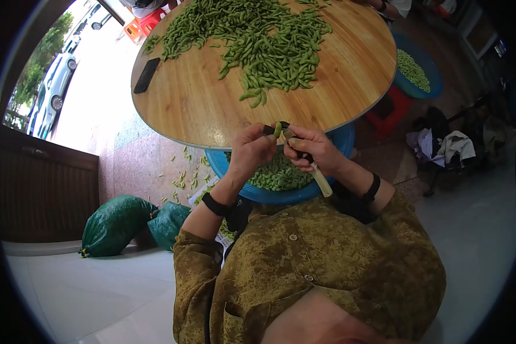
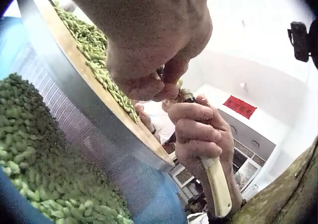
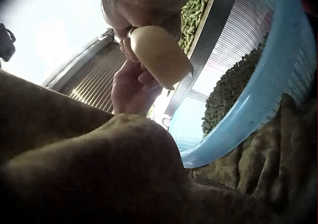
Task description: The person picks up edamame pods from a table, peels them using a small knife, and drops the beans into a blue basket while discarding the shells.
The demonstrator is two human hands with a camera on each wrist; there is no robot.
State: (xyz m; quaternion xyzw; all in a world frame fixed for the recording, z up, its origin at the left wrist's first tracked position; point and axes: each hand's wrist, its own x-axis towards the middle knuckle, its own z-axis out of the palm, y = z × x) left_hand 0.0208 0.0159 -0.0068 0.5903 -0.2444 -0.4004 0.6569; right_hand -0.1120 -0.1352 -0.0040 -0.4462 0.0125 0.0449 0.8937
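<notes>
Over the near edge of the round wooden table (image 1: 183, 114), my left hand (image 1: 255, 150) pinches a green bean pod (image 1: 278, 130) upright between thumb and fingers. Close against it, my right hand (image 1: 317, 146) grips a tool with a cream handle (image 1: 322, 182), which sticks out below the fist toward my body. In the left wrist view the fingers wrap this handle (image 2: 216, 186); the tool's working end is mostly hidden by the hands. Below both hands sits a blue mesh basin (image 3: 243, 114) holding many shelled green beans (image 1: 281, 175).
A large heap of pods (image 1: 281, 49) covers the table's far half, with a black phone-like object (image 1: 147, 75) at its left. Green sacks (image 1: 119, 225) and scattered pods lie on the floor at left. Another blue basin (image 1: 433, 71) of beans stands on a red stool (image 1: 391, 112) at right.
</notes>
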